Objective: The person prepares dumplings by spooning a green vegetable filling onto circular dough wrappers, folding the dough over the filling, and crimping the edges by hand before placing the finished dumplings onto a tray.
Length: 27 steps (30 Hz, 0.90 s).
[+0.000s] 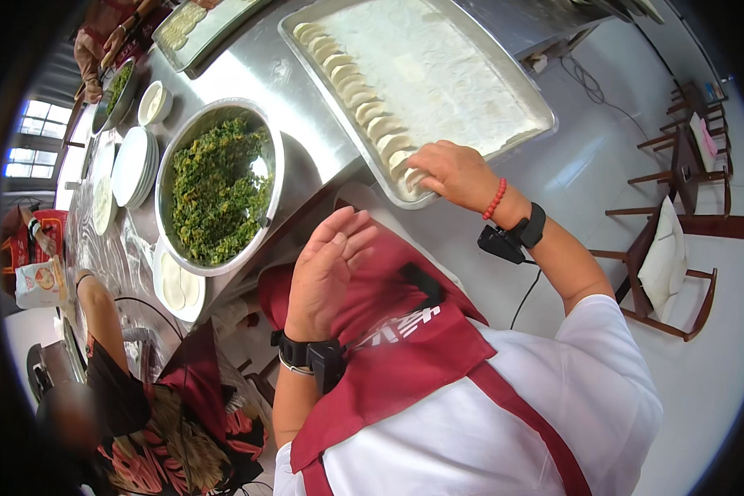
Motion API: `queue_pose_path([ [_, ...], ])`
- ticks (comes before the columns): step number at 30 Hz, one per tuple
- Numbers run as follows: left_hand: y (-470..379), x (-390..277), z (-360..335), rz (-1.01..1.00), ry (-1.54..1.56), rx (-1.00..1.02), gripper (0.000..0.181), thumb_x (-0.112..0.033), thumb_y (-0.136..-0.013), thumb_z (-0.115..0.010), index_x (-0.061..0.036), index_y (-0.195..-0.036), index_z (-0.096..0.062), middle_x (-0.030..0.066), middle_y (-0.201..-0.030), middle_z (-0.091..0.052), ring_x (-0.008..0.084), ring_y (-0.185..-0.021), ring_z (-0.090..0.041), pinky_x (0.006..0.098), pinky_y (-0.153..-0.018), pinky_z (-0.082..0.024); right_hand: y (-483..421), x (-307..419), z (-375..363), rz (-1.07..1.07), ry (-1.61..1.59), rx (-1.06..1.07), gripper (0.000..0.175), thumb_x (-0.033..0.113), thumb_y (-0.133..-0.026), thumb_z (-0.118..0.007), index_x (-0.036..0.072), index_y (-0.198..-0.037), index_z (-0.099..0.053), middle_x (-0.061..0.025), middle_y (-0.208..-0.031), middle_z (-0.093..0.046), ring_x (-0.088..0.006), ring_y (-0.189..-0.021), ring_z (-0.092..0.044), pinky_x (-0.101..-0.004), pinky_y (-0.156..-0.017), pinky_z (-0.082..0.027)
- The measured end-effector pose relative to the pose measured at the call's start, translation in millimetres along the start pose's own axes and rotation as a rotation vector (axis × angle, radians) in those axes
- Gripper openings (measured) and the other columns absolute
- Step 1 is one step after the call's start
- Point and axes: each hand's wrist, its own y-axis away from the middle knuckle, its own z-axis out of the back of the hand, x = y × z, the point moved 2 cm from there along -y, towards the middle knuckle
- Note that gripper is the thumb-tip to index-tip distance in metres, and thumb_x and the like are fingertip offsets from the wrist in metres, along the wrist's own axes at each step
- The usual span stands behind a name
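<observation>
My right hand (462, 177) is at the near corner of a floured metal tray (434, 74), its fingers and thumb on the last dumpling (414, 178) of a row. That dumpling is partly hidden by the fingers. Overlapping crescent dumplings (356, 93) run along the tray's left side. My left hand (325, 273) is raised before the red apron (397, 366), palm turned inward and fingers loosely apart, with nothing in it. Left of it stands a steel bowl (277, 155) of chopped green filling (217, 186). A white plate (197, 297) with round dough wrappers (178, 282) sits partly under the bowl.
Stacked white plates (135, 166) and a small white bowl (155, 104) stand on the steel table (248, 74). Another dumpling tray (201, 37) lies at the far side. Co-workers' arms (102, 316) reach in from the left. Wooden chairs (663, 279) stand at right.
</observation>
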Motion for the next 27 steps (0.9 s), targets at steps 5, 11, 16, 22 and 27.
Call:
queue_pose_path([
  [5, 2, -2, 12, -0.005, 0.019, -0.028, 0.039, -0.014, -0.086, -0.049, -0.0021, -0.122, -0.043, 0.0147, -0.123, -0.048, 0.0236, -0.106, -0.053, 0.0341, -0.087, -0.043, 0, -5, 5, -0.026, 0.030, 0.024, 0.027, 0.014, -0.072, -0.063, 0.011, -0.098, -0.057, -0.0045, -0.090, -0.059, -0.0238, -0.084, -0.054, -0.0340, -0.071, -0.045],
  [11, 12, -6, 38, -0.061, 0.048, -0.084, 0.035, -0.014, -0.087, -0.048, -0.0021, -0.120, -0.045, 0.0143, -0.119, -0.051, 0.0227, -0.102, -0.055, 0.0336, -0.085, -0.045, 1, -9, 20, -0.081, -0.036, -0.075, 0.021, 0.012, -0.073, -0.061, 0.008, -0.094, -0.059, -0.0066, -0.085, -0.060, -0.0250, -0.080, -0.055, -0.0336, -0.070, -0.045],
  [16, 58, -18, 92, -0.206, -0.012, -0.314, 0.025, -0.011, -0.087, -0.050, -0.0018, -0.111, -0.049, 0.0118, -0.103, -0.059, 0.0188, -0.090, -0.060, 0.0292, -0.078, -0.048, -17, 28, 32, -0.069, -0.170, -0.109, 0.018, 0.010, -0.074, -0.060, 0.002, -0.091, -0.060, -0.0112, -0.082, -0.060, -0.0270, -0.078, -0.056, -0.0343, -0.070, -0.045],
  [22, 123, -50, 192, -0.399, -0.143, -0.668, 0.018, -0.010, -0.086, -0.054, -0.0010, -0.101, -0.053, 0.0081, -0.090, -0.061, 0.0118, -0.073, -0.060, 0.0220, -0.066, -0.049, -32, 83, 14, 0.047, -0.373, -0.057, 0.017, 0.003, -0.074, -0.059, 0.001, -0.091, -0.059, -0.0109, -0.079, -0.060, -0.0236, -0.070, -0.057, -0.0304, -0.064, -0.045],
  [27, 153, -87, 284, -0.513, -0.492, -1.025, 0.023, -0.012, -0.080, -0.057, 0.0035, -0.097, -0.056, 0.0094, -0.085, -0.060, 0.0159, -0.071, -0.058, 0.0260, -0.061, -0.046, -43, 125, -4, 0.139, -0.475, 0.116, 0.017, 0.005, -0.075, -0.059, 0.001, -0.091, -0.058, -0.0098, -0.077, -0.059, -0.0231, -0.072, -0.056, -0.0302, -0.064, -0.044],
])
